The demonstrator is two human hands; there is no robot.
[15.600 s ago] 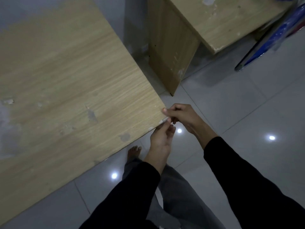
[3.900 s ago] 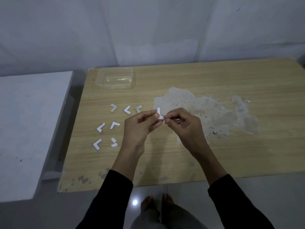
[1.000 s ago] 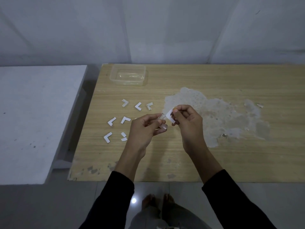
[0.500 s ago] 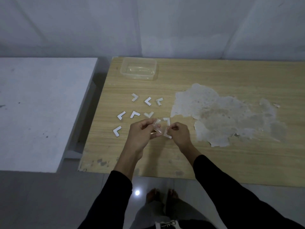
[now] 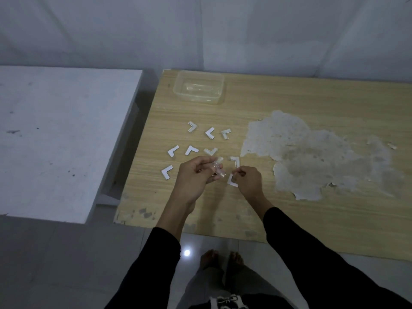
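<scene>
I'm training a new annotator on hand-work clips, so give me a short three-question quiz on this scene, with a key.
1. True or false: the clear container stands near the far left corner of the wooden table, apart from the loose white L-shaped pieces.
2. What does the right hand pinch? A) a white L-shaped piece B) the container C) nothing
3. Which hand holds the small clear piece?
Key: 1 true; 2 A; 3 the left hand.
</scene>
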